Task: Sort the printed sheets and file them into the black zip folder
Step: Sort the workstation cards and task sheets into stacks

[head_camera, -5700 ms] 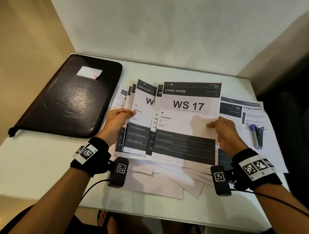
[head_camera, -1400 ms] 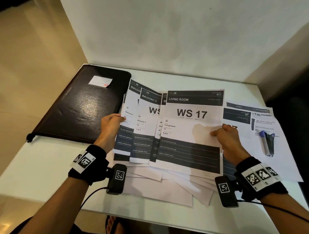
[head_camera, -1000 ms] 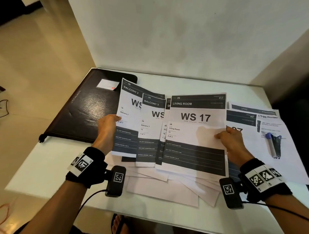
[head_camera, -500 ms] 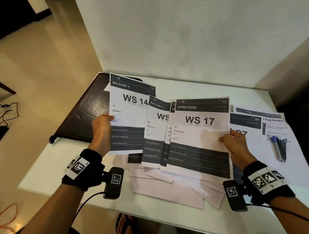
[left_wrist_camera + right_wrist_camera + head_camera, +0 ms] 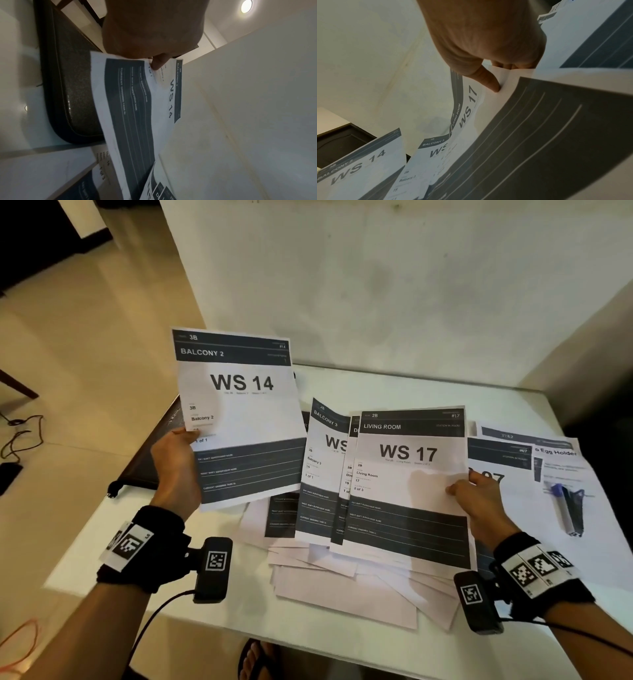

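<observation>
The printed sheets are split between two hands above a white table (image 5: 359, 385). From above, the WS 14 sheet (image 5: 239, 412) stands lifted and apart to the left, and it covers most of the black zip folder (image 5: 144, 470), of which only a lower corner peeks out; the left wrist view shows that folder (image 5: 68, 88) lying flat and closed on the table beneath the raised page. The left hand (image 5: 176, 463) pinches the WS 14 sheet at its left edge, thumb on the printed face. The right hand (image 5: 479, 501) grips a fanned stack by its right edge, with the WS 17 sheet (image 5: 407, 474) on top and thumb pressed to its face; the right wrist view shows other fingers tucked behind the paper. More loose sheets (image 5: 342, 583) lie scattered on the table under the fan. A blue-capped marker (image 5: 568, 508) rests on papers at the right.
</observation>
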